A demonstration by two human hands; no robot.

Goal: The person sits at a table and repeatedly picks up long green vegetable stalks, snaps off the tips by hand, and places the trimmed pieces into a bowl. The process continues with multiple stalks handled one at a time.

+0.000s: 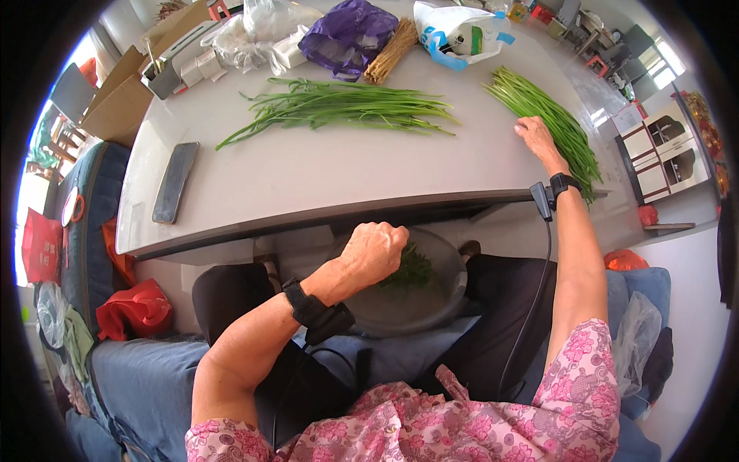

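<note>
My right hand (538, 140) lies at the left side of a neat bundle of green garlic chives (545, 110) on the table's right. Its fingers are bent; whether they grip any stalks cannot be made out. My left hand (376, 248) is curled into a fist above a grey plastic basin (453, 289) between my knees. Nothing shows sticking out of that fist, though its inner side is hidden. Green leafy scraps (413, 268) lie in the basin. A looser, spread pile of garlic chives (346, 107) lies across the middle of the table.
The pale table (323, 167) has a dark front edge above the basin. A smartphone (176, 182) lies at its left. Along the back are a purple bag (346, 37), a bundle of dry straw stalks (392, 52) and a white plastic bag (462, 32). A cable (528, 323) hangs from my right wrist.
</note>
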